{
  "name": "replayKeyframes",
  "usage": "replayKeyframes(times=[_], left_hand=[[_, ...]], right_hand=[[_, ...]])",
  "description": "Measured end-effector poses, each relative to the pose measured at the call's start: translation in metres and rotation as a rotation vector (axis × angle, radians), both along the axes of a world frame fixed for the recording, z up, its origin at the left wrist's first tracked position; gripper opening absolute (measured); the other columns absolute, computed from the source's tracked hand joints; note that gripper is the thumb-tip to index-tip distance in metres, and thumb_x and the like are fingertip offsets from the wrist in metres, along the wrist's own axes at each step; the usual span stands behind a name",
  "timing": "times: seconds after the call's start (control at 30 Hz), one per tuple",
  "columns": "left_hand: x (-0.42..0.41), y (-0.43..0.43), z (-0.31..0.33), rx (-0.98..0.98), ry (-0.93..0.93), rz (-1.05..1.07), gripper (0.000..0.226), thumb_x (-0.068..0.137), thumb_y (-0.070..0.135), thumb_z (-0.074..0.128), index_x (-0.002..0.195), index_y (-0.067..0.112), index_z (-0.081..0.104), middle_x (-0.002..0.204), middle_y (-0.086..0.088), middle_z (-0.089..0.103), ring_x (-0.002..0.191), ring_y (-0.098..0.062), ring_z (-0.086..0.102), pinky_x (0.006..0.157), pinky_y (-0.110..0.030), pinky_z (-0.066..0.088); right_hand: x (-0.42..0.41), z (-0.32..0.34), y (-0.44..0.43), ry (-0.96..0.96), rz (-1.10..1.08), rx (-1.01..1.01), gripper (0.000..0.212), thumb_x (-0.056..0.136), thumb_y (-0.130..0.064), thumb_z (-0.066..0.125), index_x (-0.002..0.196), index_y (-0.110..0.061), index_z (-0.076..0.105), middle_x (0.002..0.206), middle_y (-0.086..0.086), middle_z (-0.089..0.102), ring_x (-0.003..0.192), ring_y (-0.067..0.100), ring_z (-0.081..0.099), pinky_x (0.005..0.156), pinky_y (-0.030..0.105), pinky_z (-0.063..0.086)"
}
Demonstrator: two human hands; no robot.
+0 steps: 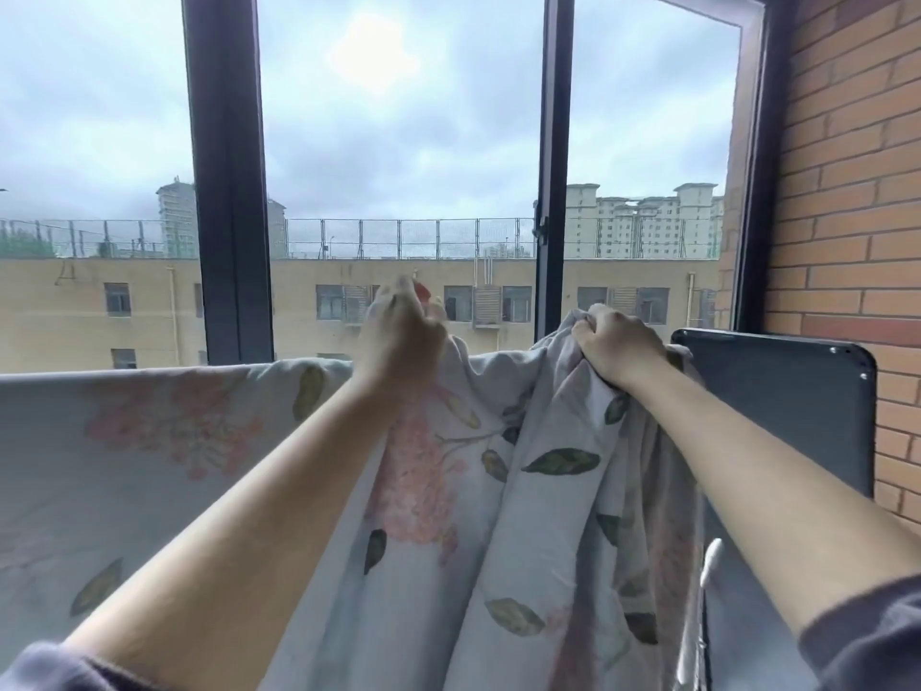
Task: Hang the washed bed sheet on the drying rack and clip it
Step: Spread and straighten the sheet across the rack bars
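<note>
A: Fingers first; the left hand [398, 336] has its fingertips pinched together at the top edge of the bed sheet [448, 491], raised above the line of the fabric, and there is a small red thing [422, 290] just at those fingertips; blurred, so I cannot tell what it is.

B: And the right hand [615, 344]; fingers curled tight into a fist, clamped on a gathered bunch of the same sheet, knuckles up, thumb side turned toward the left hand.

A: Both hands near each other, held apart, at about the same height; bare forearms run back toward the camera, dark sleeves pushed up at the bottom corners.

B: The sheet itself; pale grey with pink flowers and green leaves; on the left it lies spread flat over a straight horizontal edge, on the right it hangs bunched in deep folds under the two hands.

A: The bar beneath the fabric is covered; I cannot see it.

B: Right of the fist, a dark panel with rounded corners [782, 406] stands against the brick wall [857, 202]; a white clip-like piece [711, 558] shows low beside the sheet's folds.

A: Behind it all, dark window frames [227, 192]; beyond them, a yellow building [89, 311] under a cloudy sky.
</note>
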State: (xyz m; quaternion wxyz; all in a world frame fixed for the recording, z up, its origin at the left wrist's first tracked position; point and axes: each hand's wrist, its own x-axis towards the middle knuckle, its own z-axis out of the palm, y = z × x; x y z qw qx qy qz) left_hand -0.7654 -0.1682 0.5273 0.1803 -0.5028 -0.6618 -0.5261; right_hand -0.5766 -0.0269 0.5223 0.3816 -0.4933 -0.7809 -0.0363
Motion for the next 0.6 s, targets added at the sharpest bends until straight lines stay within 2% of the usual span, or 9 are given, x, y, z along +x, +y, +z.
replayKeyframes(times=[0.07,0.13,0.23,0.27,0.33,0.4,0.47,0.53,0.6], left_hand=[[0.017,0.005,-0.006,-0.093,0.269,0.008,0.022,0.098,0.032,0.043,0.096,0.013,0.054,0.090,0.002,0.056,0.078,-0.014,0.054,0.075,-0.029,0.048],[0.037,0.014,-0.013,-0.230,0.447,-0.018,0.030,0.098,0.038,0.043,0.091,0.012,0.057,0.081,0.000,0.060,0.068,-0.014,0.058,0.065,-0.028,0.051],[0.048,0.025,-0.021,-0.255,0.607,0.050,0.032,0.096,0.044,0.044,0.088,0.018,0.059,0.070,0.004,0.060,0.061,-0.011,0.057,0.055,-0.023,0.043],[0.053,0.029,-0.022,-0.216,0.631,0.082,0.031,0.096,0.044,0.045,0.086,0.019,0.061,0.069,0.005,0.061,0.061,-0.012,0.057,0.055,-0.024,0.044],[0.055,0.030,-0.022,-0.156,0.589,0.086,0.029,0.096,0.037,0.048,0.080,0.019,0.063,0.065,0.004,0.062,0.058,-0.014,0.058,0.056,-0.030,0.049],[0.057,0.032,-0.020,-0.139,0.544,0.081,0.029,0.095,0.030,0.051,0.071,0.017,0.059,0.058,0.004,0.057,0.052,-0.012,0.054,0.050,-0.027,0.046],[0.061,0.034,-0.021,-0.113,0.544,0.100,0.029,0.095,0.026,0.053,0.067,0.020,0.051,0.054,0.005,0.051,0.048,-0.012,0.048,0.048,-0.024,0.036],[0.063,0.034,-0.022,-0.077,0.542,0.116,0.030,0.094,0.024,0.054,0.066,0.017,0.050,0.053,0.003,0.050,0.049,-0.018,0.048,0.051,-0.026,0.037],[0.062,0.035,-0.023,-0.070,0.498,0.096,0.029,0.094,0.022,0.055,0.068,0.010,0.056,0.055,0.000,0.054,0.051,-0.020,0.053,0.052,-0.028,0.042]], right_hand=[[0.002,0.003,-0.001,-0.050,0.044,0.005,0.024,0.095,-0.032,0.034,0.104,-0.020,0.052,0.112,0.013,0.064,0.094,0.029,0.054,0.075,0.035,0.036],[0.010,0.006,0.001,-0.091,0.128,0.038,0.017,0.094,-0.029,0.036,0.102,-0.024,0.051,0.109,0.009,0.065,0.086,0.023,0.049,0.075,0.033,0.034],[0.019,0.012,0.004,-0.108,0.378,0.037,0.030,0.093,-0.016,0.040,0.108,-0.030,0.062,0.109,-0.006,0.066,0.081,0.002,0.055,0.076,0.024,0.040],[0.025,0.014,0.008,-0.116,0.457,0.028,0.033,0.092,-0.013,0.041,0.104,-0.029,0.067,0.107,-0.009,0.066,0.082,-0.004,0.057,0.080,0.020,0.044],[0.029,0.014,0.015,-0.149,0.550,0.032,0.029,0.088,-0.022,0.041,0.089,-0.029,0.070,0.102,-0.008,0.069,0.092,0.006,0.061,0.092,0.033,0.046],[0.035,0.010,0.018,-0.229,0.603,0.061,0.033,0.081,-0.045,0.037,0.081,-0.026,0.064,0.090,-0.007,0.067,0.087,0.015,0.060,0.085,0.040,0.049],[0.041,0.009,0.021,-0.287,0.679,0.107,0.044,0.079,-0.061,0.040,0.080,-0.023,0.060,0.080,-0.007,0.061,0.077,0.015,0.058,0.074,0.038,0.050],[0.043,0.009,0.024,-0.221,0.792,0.110,0.037,0.082,-0.054,0.054,0.078,-0.017,0.060,0.074,-0.001,0.061,0.070,0.019,0.057,0.069,0.039,0.048],[0.044,0.009,0.026,-0.114,0.873,0.089,0.021,0.086,-0.033,0.065,0.075,-0.015,0.063,0.076,0.005,0.068,0.074,0.023,0.062,0.071,0.038,0.049]])
